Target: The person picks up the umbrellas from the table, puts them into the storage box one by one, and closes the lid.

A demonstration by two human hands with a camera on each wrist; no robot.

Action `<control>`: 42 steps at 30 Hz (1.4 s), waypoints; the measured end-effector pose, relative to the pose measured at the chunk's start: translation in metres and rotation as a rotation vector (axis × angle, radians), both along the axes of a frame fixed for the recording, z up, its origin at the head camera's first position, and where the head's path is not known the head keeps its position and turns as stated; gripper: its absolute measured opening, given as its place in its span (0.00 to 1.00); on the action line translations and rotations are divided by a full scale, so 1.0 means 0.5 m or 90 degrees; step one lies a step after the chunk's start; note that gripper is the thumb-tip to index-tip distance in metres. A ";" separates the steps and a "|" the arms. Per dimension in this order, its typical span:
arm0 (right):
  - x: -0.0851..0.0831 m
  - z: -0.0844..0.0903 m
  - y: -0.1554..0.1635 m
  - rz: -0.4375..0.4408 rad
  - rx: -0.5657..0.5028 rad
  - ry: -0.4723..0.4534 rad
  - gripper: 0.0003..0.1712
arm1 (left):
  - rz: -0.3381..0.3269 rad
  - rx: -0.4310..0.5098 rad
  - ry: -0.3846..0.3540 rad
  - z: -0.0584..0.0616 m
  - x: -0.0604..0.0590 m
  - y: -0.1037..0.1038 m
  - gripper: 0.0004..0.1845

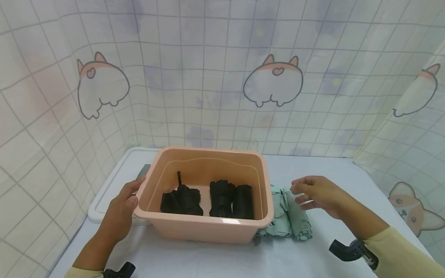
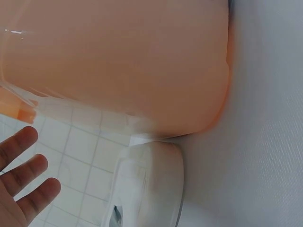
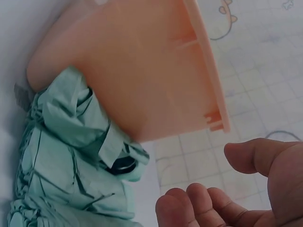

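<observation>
A peach plastic basin (image 1: 205, 231) stands mid-table in the head view. In it lie several black fabric bundles (image 1: 222, 199) that look like folded umbrellas; one has a strap standing up. My left hand (image 1: 118, 212) is at the basin's left rim, its fingers (image 2: 31, 172) extended; whether they touch the rim I cannot tell. To the right of the basin my right hand (image 1: 321, 195) hovers with loosely bent fingers and nothing in them. Below and left of it lie mint-green rolled bundles (image 1: 297, 216) of pleated fabric, against the basin's right side (image 3: 132, 71).
A white plastic lid or tray (image 1: 111, 189) with a grey part (image 1: 143, 171) lies behind and left of the basin. The white tabletop (image 1: 194, 262) runs up to a checked curtain (image 1: 215, 96) with cartoon dogs at the back and sides.
</observation>
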State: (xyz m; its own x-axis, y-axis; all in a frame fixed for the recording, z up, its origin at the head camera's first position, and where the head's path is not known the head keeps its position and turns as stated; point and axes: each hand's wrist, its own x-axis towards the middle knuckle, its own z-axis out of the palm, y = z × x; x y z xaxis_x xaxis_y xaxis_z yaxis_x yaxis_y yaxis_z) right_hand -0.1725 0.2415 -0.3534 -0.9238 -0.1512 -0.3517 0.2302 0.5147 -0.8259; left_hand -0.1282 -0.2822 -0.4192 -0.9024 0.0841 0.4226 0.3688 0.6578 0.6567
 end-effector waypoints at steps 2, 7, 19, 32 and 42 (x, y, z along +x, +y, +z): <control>0.000 -0.004 0.007 0.005 0.006 -0.001 0.30 | 0.001 -0.002 0.000 -0.001 -0.001 -0.001 0.27; 0.000 -0.015 0.021 -0.004 0.027 -0.011 0.33 | -0.001 -0.001 -0.003 -0.003 -0.005 -0.004 0.27; 0.004 -0.035 0.055 -0.007 0.053 -0.036 0.36 | -0.011 0.007 0.007 0.000 -0.005 -0.001 0.27; 0.000 -0.074 0.077 -0.022 0.079 -0.055 0.38 | -0.020 0.008 0.000 -0.008 -0.008 -0.007 0.28; -0.001 -0.100 0.071 -0.023 0.122 -0.072 0.45 | -0.016 0.010 -0.002 -0.009 -0.006 -0.008 0.28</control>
